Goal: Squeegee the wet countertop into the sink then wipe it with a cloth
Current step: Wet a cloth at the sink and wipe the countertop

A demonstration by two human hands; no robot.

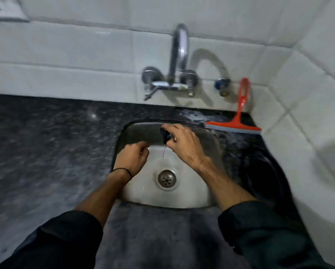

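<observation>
Squeegee (234, 124): red, resting on the wet black countertop (46, 144) at the back right corner, blade down on the stone and lying roughly left to right, handle leaning up against the white tiled wall (308, 94).
Cloth (165, 135): a small dark wad, being bunched in the right hand (179, 141) over the back of the steel sink (182, 197); a thread is dangling from it toward the drain (166, 179).
Right hand grip: fingers are closing snugly around the cloth.
Left hand (132, 158): hovering over the sink's left side, fingers curled in to a narrow pinch; whether anything is held is too small to tell.
Key relation: the squeegee is lying up and to the right of both hands, nearer the right hand, with its handle running away toward the wall.
Judgement: with the squeegee set aside, the cloth is probably being wrung or readied for wiping; water is glistening behind the sink.
Faucet (179, 55): arching above the basin, apparently not running.
</observation>
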